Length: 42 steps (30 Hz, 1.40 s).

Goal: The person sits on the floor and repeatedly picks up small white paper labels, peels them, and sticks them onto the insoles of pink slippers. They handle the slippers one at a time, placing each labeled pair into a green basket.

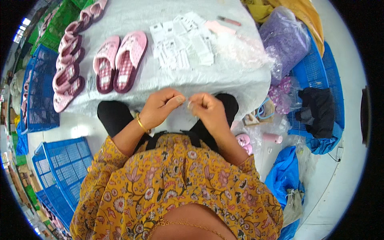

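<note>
My left hand, with a gold bangle at its wrist, is closed in a pinch above my lap, just off the table's near edge. Facing it, my right hand is also closed, fingertips together. A tiny whitish bit shows at the right fingertips, too small to name; whatever the left fingers hold is hidden. Beyond the left hand, a pink slipper with a checked insole lies beside its matching slipper on the table. Printed paper slips are spread loosely farther back, past both hands.
A row of pink slippers lines the left edge of the plastic-covered table. Clear plastic bags and a red cutter-like tool lie at its right. Blue crates stand at left, another crate at right. A purple bundle leans there.
</note>
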Each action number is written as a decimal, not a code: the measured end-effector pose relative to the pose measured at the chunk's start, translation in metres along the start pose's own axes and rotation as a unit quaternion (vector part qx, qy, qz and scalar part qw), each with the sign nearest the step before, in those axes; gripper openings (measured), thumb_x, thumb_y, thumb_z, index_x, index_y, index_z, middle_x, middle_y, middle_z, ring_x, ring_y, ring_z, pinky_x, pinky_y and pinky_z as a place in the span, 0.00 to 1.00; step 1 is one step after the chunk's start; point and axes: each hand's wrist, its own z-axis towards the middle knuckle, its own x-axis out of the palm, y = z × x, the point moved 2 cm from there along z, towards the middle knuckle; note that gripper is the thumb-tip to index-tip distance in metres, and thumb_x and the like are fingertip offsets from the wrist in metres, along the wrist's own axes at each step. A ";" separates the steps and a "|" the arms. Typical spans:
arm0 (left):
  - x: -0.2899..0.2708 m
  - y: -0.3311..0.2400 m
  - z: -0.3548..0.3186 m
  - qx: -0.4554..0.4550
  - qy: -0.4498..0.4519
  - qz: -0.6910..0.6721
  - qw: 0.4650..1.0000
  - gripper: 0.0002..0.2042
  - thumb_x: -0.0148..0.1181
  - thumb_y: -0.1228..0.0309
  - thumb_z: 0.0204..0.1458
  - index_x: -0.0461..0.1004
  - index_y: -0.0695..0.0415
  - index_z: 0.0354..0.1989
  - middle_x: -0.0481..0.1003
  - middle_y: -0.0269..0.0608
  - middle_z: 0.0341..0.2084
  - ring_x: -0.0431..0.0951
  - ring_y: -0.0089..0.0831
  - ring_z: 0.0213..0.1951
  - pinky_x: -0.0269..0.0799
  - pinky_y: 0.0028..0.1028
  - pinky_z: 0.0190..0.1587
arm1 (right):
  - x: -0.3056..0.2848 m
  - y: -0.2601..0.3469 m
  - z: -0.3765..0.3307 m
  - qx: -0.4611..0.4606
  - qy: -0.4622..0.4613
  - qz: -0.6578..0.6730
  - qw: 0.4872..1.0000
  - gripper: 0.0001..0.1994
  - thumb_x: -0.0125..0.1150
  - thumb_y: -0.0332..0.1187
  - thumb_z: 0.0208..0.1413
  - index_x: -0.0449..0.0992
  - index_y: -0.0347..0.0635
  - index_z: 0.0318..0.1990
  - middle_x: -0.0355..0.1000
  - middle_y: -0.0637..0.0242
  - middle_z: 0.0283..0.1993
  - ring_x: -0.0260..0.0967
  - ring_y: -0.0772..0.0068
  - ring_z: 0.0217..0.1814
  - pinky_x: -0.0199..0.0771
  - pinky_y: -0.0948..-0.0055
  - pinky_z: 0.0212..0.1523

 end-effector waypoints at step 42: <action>-0.048 0.021 0.235 0.068 -0.030 0.627 0.776 0.12 0.53 0.62 0.55 0.77 0.53 0.41 0.78 0.42 0.37 0.77 0.40 0.42 0.71 0.41 0.47 | -0.029 -0.028 0.008 -0.006 -0.052 0.081 0.995 0.06 0.63 0.27 0.57 0.77 0.35 0.40 0.74 0.73 0.35 0.68 0.85 0.36 0.69 0.82 0.39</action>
